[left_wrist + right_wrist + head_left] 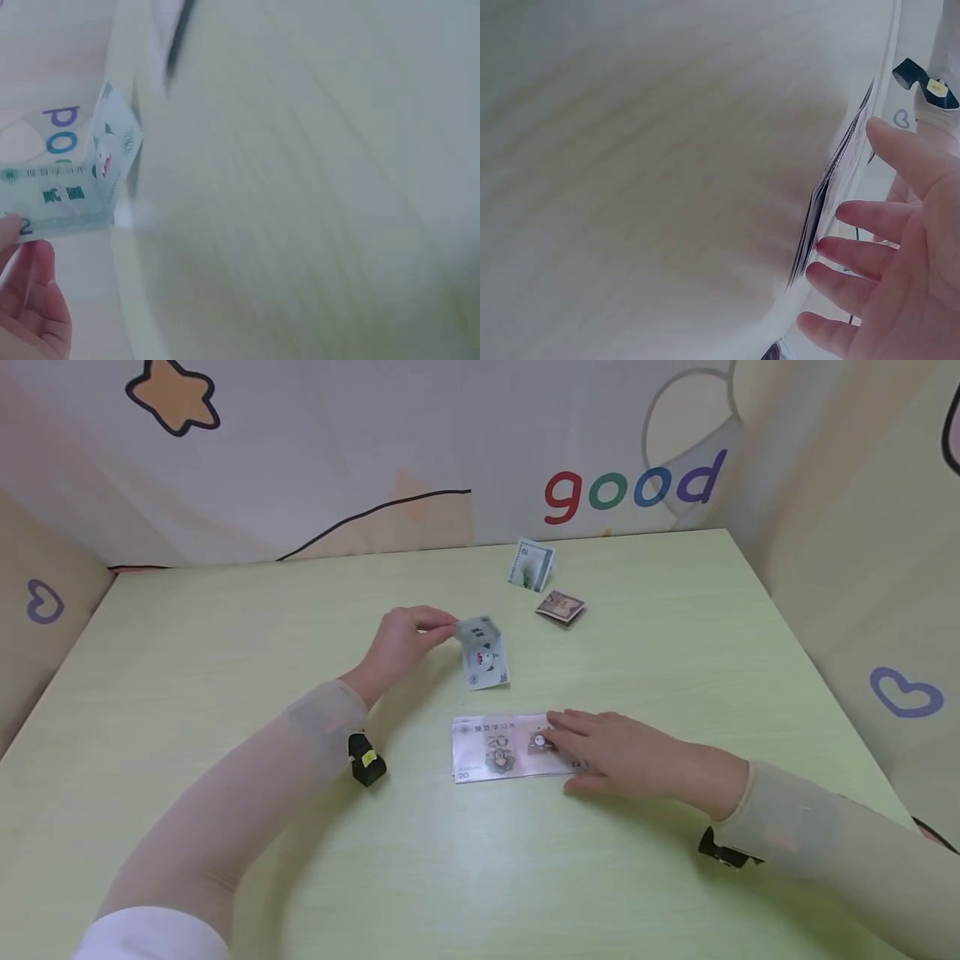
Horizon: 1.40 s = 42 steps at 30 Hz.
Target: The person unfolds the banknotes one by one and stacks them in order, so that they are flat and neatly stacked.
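My left hand [405,642] pinches one end of a pale green play banknote [486,665] between thumb and fingertips. A crease runs across this note; its far part tilts away from the held part, as the left wrist view also shows on the green note [56,196]. Nearer to me lies a small stack of pinkish-purple play banknotes [487,760] marked 20. On its right end rests my right hand [630,753], fingers stretched out. The right wrist view shows the stack [826,191] edge-on beside the spread fingers [870,217].
Behind the held note, a folded green note [531,566] marked 2 stands partly open near the table's back edge. A small folded brownish-purple note [561,607] lies in front of it. Printed cloth [375,452] walls the light green table [225,610] at back and sides.
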Motion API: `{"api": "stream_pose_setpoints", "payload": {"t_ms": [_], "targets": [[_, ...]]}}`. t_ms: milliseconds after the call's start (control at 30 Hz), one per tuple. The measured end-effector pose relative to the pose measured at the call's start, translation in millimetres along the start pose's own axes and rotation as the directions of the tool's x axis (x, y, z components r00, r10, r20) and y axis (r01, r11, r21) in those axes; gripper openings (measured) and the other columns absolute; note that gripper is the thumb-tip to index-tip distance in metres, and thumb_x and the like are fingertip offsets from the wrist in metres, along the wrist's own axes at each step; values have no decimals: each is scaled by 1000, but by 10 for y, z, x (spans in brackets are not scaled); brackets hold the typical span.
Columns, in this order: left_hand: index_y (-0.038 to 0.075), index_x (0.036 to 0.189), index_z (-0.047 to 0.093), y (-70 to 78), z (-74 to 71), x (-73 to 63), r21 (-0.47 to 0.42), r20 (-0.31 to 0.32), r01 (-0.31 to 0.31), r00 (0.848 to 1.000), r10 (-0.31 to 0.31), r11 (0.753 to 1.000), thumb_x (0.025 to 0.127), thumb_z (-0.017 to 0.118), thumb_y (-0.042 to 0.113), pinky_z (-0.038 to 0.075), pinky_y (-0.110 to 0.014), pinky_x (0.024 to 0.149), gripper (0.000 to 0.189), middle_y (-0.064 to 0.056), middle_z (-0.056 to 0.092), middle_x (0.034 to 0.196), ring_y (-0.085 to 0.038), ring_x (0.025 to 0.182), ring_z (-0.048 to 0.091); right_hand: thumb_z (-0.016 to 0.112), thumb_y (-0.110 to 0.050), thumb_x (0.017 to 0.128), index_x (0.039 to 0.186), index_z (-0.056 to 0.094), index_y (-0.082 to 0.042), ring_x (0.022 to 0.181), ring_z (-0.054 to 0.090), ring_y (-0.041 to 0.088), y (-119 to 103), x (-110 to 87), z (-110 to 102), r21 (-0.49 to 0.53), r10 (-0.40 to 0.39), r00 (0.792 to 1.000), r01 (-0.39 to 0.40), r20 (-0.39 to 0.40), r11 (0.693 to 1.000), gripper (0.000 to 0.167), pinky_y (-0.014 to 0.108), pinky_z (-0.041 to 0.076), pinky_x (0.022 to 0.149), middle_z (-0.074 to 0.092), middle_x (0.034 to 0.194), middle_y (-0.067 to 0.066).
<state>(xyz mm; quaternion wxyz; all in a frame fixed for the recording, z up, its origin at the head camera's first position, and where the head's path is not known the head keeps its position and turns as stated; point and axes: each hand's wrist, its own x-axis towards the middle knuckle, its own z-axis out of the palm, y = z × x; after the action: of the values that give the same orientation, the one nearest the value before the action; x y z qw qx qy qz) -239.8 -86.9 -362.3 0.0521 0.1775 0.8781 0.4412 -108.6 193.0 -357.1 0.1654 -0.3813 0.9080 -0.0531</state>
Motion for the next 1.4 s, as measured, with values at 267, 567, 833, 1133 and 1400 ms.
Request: {"api": "stream_pose_setpoints", "payload": {"t_ms": [267,567,833,1133,1400], "targets": [[6,110,69,74,-21,-114,-153,-41,148,987,-156,977,90,63,18,48,-32,86,24,-8,65,113,-18,102,59,59,-37,91,137,46,-3,129,39,30,-25,49,-99,-16,116,989,-118,-92,993,59,46,37,100,39,144,14],[5,110,69,267,66,-288,-271,-43,265,957,-287,925,90,64,22,48,-34,83,26,-6,65,112,-20,98,57,63,-38,88,135,48,-1,123,46,31,-108,164,-235,11,284,908,-296,-308,955,61,46,41,96,46,138,14],[1,107,69,397,192,-418,-359,-42,229,964,-261,905,89,65,17,51,-36,79,25,-10,67,103,-30,96,61,64,-52,82,135,47,1,121,48,32,-264,296,-297,-136,239,896,-308,-374,942,76,45,44,94,47,137,17],[-1,108,68,517,245,-554,-431,-30,201,971,-237,880,89,65,15,53,-29,78,26,-11,68,102,-30,95,63,60,-61,80,135,44,5,116,52,33,-238,361,-293,-192,308,901,-375,-306,907,87,43,47,90,45,136,21],[1,110,68,584,233,-655,-487,12,205,974,-228,849,88,66,16,52,-29,80,26,-9,68,103,-25,96,64,63,-53,83,141,31,6,120,47,35,-178,357,-272,-52,367,889,-395,-275,917,89,44,49,86,34,144,22]]}}
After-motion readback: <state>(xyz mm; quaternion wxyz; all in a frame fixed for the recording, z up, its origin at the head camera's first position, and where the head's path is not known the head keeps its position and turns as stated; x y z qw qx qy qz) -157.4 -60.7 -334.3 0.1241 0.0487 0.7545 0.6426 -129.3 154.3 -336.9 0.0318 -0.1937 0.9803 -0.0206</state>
